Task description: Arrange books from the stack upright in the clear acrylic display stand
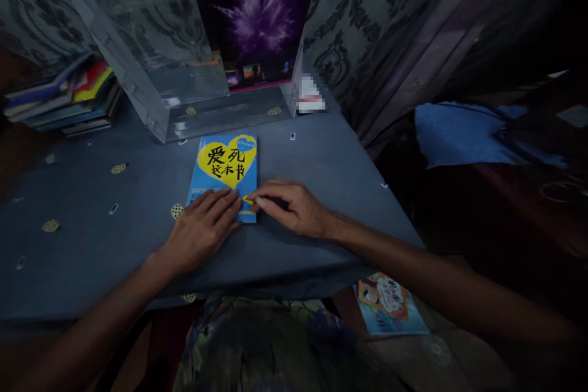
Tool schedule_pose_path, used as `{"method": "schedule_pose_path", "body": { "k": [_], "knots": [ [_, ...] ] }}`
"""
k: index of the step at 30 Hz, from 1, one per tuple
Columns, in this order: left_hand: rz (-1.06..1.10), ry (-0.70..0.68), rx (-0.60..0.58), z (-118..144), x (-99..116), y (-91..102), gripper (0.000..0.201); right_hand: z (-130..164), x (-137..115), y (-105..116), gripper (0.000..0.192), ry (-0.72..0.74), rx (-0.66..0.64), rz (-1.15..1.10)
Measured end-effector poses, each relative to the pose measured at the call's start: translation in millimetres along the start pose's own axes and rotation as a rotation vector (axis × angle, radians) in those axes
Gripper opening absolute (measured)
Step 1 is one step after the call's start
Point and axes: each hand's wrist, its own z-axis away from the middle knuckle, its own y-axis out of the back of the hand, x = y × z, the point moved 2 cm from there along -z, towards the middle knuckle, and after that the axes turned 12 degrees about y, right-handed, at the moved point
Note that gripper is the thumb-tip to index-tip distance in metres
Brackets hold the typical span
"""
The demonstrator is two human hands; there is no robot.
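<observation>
A blue book (248, 174) with a yellow heart and black characters on its cover lies face up on the table in front of me. My left hand (202, 226) rests flat over its lower left part, fingers stretched out and pressing on the cover. At the lower right edge of the book, my right hand (287, 205) has its thumb and index finger pinched together on the edge. A small yellow shape shows beside these fingertips; whether it is printed or loose I cannot tell. The lower left corner is hidden under my left hand.
A clear plastic rack (158, 113) on the grey-blue table (138, 220) holds a large purple book (261, 24). Stacked books (68, 95) stand at the left. Right of the table hangs blue cloth (454, 135). Another book (390, 309) lies below the table's front edge.
</observation>
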Motion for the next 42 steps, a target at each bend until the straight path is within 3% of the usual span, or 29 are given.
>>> {"method": "schedule_pose_path", "body": {
  "k": [4,7,15,22,29,35,42],
  "knots": [
    [-0.019,-0.018,0.029,-1.2,1.1,-0.2,0.029,5.9,-8.3,-3.9,0.019,0.251,-0.118,0.223],
    [-0.024,-0.018,0.045,-0.4,1.5,-0.4,0.03,9.2,-11.8,-4.4,0.017,0.321,-0.166,0.293],
    [0.076,-0.107,0.006,18.0,11.0,-1.9,0.036,12.0,-9.5,-1.1,0.018,0.221,-0.122,0.212],
    [0.11,-0.08,-0.005,11.2,16.5,6.8,0.028,10.5,-3.9,-8.0,0.02,0.17,-0.131,0.283],
    [0.263,-0.025,-0.063,4.3,8.4,7.9,0.027,-9.0,19.9,-14.9,0.043,-0.097,-0.322,0.504],
    [0.333,0.103,-0.153,-9.6,-15.0,-1.3,0.03,-37.7,50.2,-7.7,0.059,-0.29,-0.372,0.547],
    [0.293,0.362,-0.127,-39.5,-80.0,-33.6,0.04,-49.5,62.7,-2.3,0.069,-0.384,-0.398,0.531]
  ]
}}
